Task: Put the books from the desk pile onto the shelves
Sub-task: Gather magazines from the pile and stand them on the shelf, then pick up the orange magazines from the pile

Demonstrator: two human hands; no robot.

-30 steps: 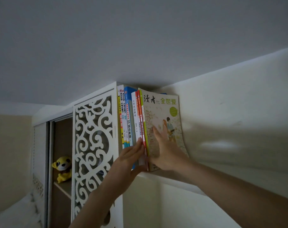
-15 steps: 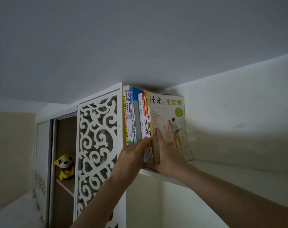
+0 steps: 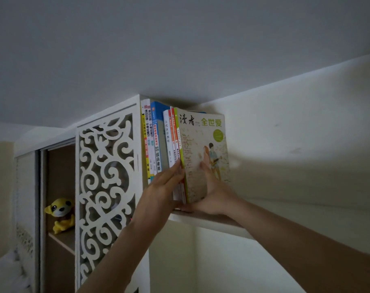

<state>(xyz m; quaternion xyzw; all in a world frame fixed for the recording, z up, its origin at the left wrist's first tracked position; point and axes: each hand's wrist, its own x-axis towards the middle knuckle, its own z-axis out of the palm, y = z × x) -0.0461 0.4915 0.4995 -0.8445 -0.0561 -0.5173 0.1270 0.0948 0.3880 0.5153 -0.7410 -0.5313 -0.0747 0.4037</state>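
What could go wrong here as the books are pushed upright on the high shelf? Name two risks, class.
1. The magazine ends the row with nothing beside it; if the right hand lets go, it may tip over.
2. The thin books under the left hand stand near the shelf edge and could slide off.

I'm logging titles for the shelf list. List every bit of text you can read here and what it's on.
"读者": black title on the magazine cover.
"全世爱": green, same cover, right of the title.
"综合素质": low on the blue book spine.
Other spines and the cover's green badge: print too small and blurred to read.
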